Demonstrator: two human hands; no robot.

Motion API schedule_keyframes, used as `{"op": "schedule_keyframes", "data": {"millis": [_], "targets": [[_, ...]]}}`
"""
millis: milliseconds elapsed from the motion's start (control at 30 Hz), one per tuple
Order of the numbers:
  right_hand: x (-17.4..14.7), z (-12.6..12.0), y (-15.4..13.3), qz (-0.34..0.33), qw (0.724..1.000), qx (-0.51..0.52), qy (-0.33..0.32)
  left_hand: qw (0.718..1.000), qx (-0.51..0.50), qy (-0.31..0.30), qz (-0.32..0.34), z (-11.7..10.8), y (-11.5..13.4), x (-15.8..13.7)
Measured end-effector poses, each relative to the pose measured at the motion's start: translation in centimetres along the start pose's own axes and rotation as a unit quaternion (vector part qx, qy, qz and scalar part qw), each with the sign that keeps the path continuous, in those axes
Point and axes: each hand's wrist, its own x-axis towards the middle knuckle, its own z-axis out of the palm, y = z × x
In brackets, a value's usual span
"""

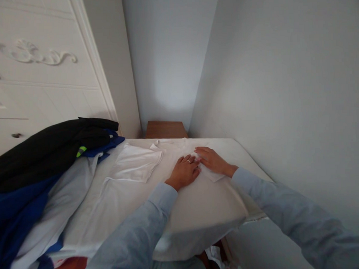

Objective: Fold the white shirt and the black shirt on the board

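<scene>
A small piece of white fabric [215, 176] lies on the white-covered table, partly hidden under my hands. My left hand [186, 172] rests palm down at its left edge, fingers stretched out, with a ring on one finger. From the right, my right hand [212, 160] lies across the fabric, its fingers extended and nearly meeting the left fingertips. A hint of pink shows between the hands; I cannot make out what it is. Left of my hands, another white garment [135, 163] is spread out with light wrinkles.
Black, blue and grey clothes are heaped on the left, a black jacket [62, 142] on top. Behind them stands a white cabinet [40, 73]. A brown wooden piece of furniture [166, 129] sits beyond the table [201, 213]. A wall [285, 84] closes off the right side.
</scene>
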Motion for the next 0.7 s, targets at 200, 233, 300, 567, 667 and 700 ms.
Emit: {"op": "schedule_keyframes", "data": {"millis": [200,233,300,567,667,700], "targets": [[-2.6,2.2,0.0,0.006,0.997,0.077,-0.021,1.000,0.014,0.007,-0.021,-0.2,0.4,0.3],[-2.6,2.2,0.2,0.014,0.997,0.080,-0.018,1.000,0.015,0.006,-0.024,-0.2,0.5,0.3],[-2.5,1.9,0.9,0.031,0.996,0.081,-0.015,1.000,0.018,0.004,-0.019,-0.3,0.5,0.2],[-2.1,0.6,4.9,0.074,0.997,0.023,-0.028,0.999,0.020,-0.036,-0.001,-0.1,0.3,0.1],[-1.8,0.4,5.0,0.082,0.996,0.015,-0.029,0.999,0.014,-0.029,-0.002,0.1,0.3,0.2],[-1.7,0.3,4.9,0.086,0.996,0.014,-0.030,1.000,0.014,-0.022,-0.001,0.1,0.3,0.2]]}}
